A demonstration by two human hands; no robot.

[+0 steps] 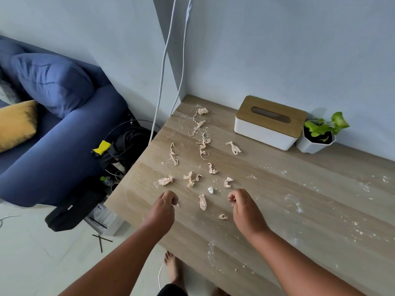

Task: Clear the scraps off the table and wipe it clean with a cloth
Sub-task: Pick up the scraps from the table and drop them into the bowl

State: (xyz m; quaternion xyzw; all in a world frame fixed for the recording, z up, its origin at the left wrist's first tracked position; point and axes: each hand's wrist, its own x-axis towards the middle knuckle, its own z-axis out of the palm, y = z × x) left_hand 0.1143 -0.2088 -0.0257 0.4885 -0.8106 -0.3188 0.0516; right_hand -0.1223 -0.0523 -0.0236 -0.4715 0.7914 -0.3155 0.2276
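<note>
Scraps (190, 179): crumpled, pale pinkish shreds scattered over the left half of the wooden desk (299, 210), in a loose band running from the far corner toward the near edge, with fine white dust and crumbs spread around them and off to 3 o'clock. Left hand (165, 207): over the desk near its left edge, grip narrow, fingers curled in; whether a small shred is pinched at the fingertips cannot be told. Right hand (242, 208): at 3 o'clock of the left, grip likewise narrow with fingers curled under; contents cannot be told. Between the hands lie one elongated scrap (202, 202) and a small white bit (210, 190); a further crumb-like scrap (222, 217) lies just beside the right wrist. At 1 o'clock, against the wall, stands a white tissue box (269, 122) with a wooden lid, and touching its right end a small potted plant (320, 133). Two white cables (162, 71) hang past the desk's far left corner. At 9 o'clock, off the desk, a blue sofa (53, 146) and dark bags (126, 146) on the floor.
</note>
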